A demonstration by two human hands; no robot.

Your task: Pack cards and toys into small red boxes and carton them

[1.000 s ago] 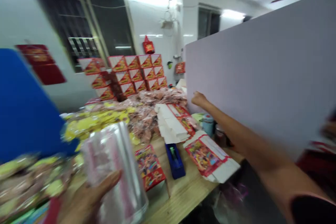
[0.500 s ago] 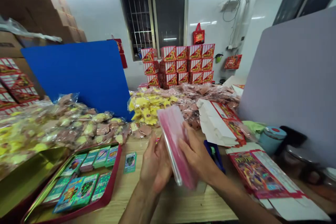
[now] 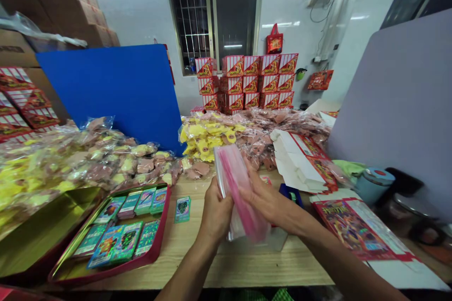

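A bundle of clear plastic bags with a pink stripe (image 3: 236,169) is held up over the middle of the table, tilted, its lower end smeared by motion. My left hand (image 3: 216,209) grips the left edge, thumb towards me. On the opposite side my right hand (image 3: 264,195) is closed around the bundle, fingers along its upper face. Beneath them, a translucent box-like thing (image 3: 278,239) is partly hidden. One green card (image 3: 182,209) lies left of my hands, beside a red-rimmed tin (image 3: 155,249) holding several stacks of cards.
Heaps of bagged yellow and brown pieces (image 3: 208,137) cover the table's back and left. An open tin lid (image 3: 45,230) lies at left. Flattened cartons (image 3: 353,230), a blue tape dispenser (image 3: 287,194) and a blue canister (image 3: 374,186) are at right. Blue (image 3: 116,94) and grey (image 3: 399,117) panels flank the table.
My left hand has gone from open beside the bundle to closed on its left edge. My right hand keeps its grip. The whole view has shifted slightly.
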